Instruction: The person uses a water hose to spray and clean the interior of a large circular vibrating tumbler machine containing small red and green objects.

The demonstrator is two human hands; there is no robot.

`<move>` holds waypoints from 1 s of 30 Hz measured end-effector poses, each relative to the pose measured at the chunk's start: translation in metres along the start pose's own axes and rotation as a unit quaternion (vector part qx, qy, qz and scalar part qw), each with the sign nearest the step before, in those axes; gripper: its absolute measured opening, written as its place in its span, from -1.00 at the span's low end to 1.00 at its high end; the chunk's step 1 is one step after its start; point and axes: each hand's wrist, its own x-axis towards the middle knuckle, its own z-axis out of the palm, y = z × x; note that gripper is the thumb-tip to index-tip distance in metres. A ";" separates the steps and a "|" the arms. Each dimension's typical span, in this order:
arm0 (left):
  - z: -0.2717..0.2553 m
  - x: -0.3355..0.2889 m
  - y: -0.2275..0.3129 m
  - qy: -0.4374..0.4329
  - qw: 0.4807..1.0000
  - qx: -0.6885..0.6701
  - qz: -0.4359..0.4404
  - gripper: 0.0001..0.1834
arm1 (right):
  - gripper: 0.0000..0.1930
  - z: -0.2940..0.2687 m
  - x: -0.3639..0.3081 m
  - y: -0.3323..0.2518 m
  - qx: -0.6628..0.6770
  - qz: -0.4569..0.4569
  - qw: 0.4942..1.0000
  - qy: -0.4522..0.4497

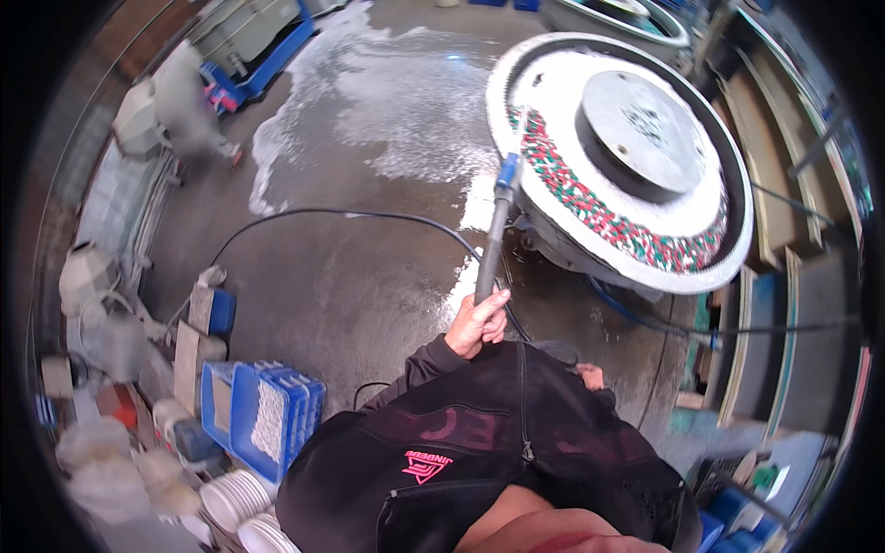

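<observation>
My left hand [477, 324] is closed around the grey shaft of a spray wand [494, 241] with a blue collar near its tip. The wand points up and away, its tip at the left rim of a large round finishing bowl [735, 258]. A thin pale streak shows at the tip. Inside the ring-shaped bowl lie many small red, green and white pieces [590, 210], partly under white foam [560, 78]. A grey metal disc [636, 129] caps the bowl's centre. My right hand [591, 376] is close to my body, fingers curled; what it grips is hidden behind my jacket.
A black hose [341, 212] loops across the wet floor. Foam [406, 111] spreads over the floor ahead. Blue crates [293, 419], white tubs [235, 499] and many-sided drums [88, 269] line the left. Shelving [800, 304] stands right, another round bowl [678, 37] behind.
</observation>
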 end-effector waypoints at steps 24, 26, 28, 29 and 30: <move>0.083 0.056 -0.080 -0.253 0.923 0.135 -0.257 -0.74 | -0.75 0.018 -0.119 0.110 0.177 0.136 0.957 0.183; 0.089 0.054 -0.090 -0.255 0.916 0.148 -0.271 -0.74 | -0.77 0.012 -0.146 0.110 0.173 0.173 0.950 0.195; 0.095 0.049 -0.098 -0.257 0.921 0.128 -0.263 -0.76 | -0.78 0.014 -0.164 0.114 0.185 0.215 0.938 0.197; 0.098 0.046 -0.099 -0.258 0.923 0.120 -0.259 -0.77 | -0.79 0.018 -0.170 0.125 0.200 0.209 0.938 0.190; 0.098 0.046 -0.101 -0.284 0.919 0.134 -0.237 -0.72 | -0.80 0.021 -0.173 0.139 0.214 0.203 0.938 0.184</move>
